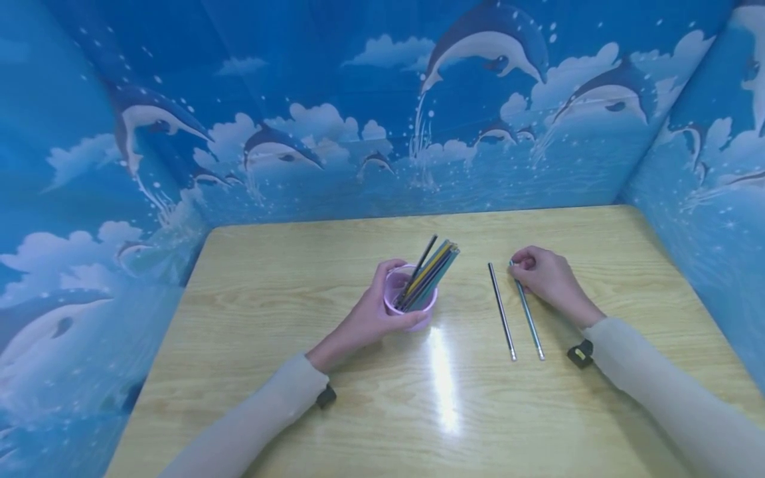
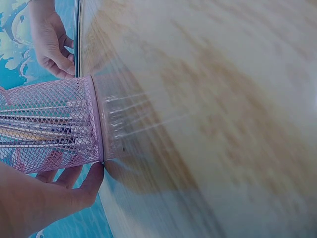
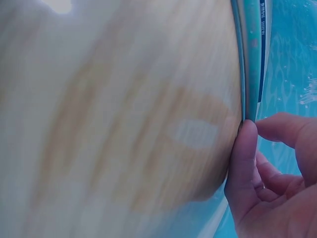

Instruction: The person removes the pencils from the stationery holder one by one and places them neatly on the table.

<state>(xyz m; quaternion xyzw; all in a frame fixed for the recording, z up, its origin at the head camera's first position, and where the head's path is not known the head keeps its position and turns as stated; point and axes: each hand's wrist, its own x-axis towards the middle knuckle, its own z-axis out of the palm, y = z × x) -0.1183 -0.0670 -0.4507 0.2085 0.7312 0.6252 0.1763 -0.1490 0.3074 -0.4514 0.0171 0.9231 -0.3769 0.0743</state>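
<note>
My left hand [image 1: 382, 309] grips a pink mesh pencil cup [image 2: 54, 119] that stands on the table, thumb on its near side and fingers round the far side. Several pencils [image 1: 428, 275] in dark, yellow and teal lean to the right inside it. Further right, my right hand [image 1: 546, 275] pinches the far end of a teal pencil [image 1: 528, 318] between thumb and forefinger; in the right wrist view the teal pencil [image 3: 252, 59] runs up from the fingertips [image 3: 246, 134]. A dark pencil [image 1: 502, 312] lies on the table just left of it, roughly parallel, its eraser end toward me.
The wood-grain table [image 1: 269, 279] carries a bright light reflection [image 1: 442, 378] in front of the cup. Blue dolphin-print sheets [image 1: 335, 99] rise along its back, left and right edges. A small black device [image 1: 580, 354] is strapped at the right wrist.
</note>
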